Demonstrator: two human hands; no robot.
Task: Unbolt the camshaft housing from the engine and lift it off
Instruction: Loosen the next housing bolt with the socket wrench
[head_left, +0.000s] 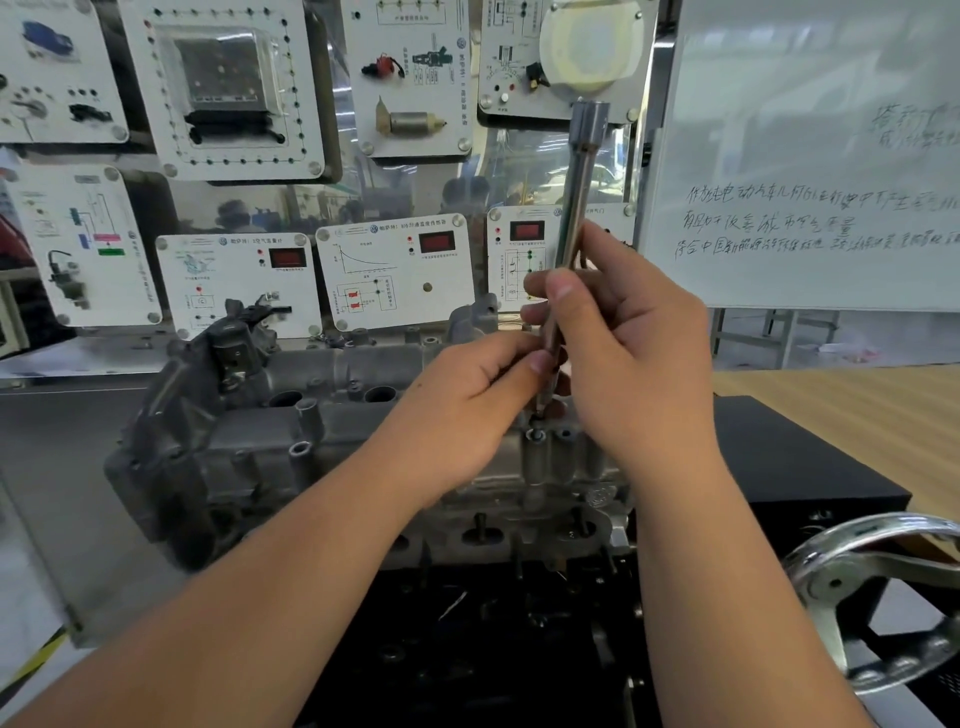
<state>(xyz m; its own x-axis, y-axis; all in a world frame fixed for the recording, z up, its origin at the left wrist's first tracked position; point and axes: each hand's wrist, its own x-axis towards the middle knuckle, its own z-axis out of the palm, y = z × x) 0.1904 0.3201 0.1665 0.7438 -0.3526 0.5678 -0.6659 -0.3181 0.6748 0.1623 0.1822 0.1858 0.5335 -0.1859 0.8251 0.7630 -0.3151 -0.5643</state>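
Note:
The grey cast camshaft housing (249, 441) sits on top of the engine (467, 525) in the middle of the view. A long steel extension bar (576, 208) stands almost upright, its lower tip right over a bolt (535, 434) at the housing's right end. My right hand (639, 358) grips the bar around its middle, thumb across the shaft. My left hand (467, 410) pinches the bar's lower part between thumb and fingers, just above the bolt. The hands hide the bar's tip.
A silver handwheel (878, 597) of the engine stand juts out at the lower right. A black box (795, 467) stands right of the engine. Behind are white training panels (395, 275) and a whiteboard (810, 156). A wooden tabletop (857, 410) lies to the right.

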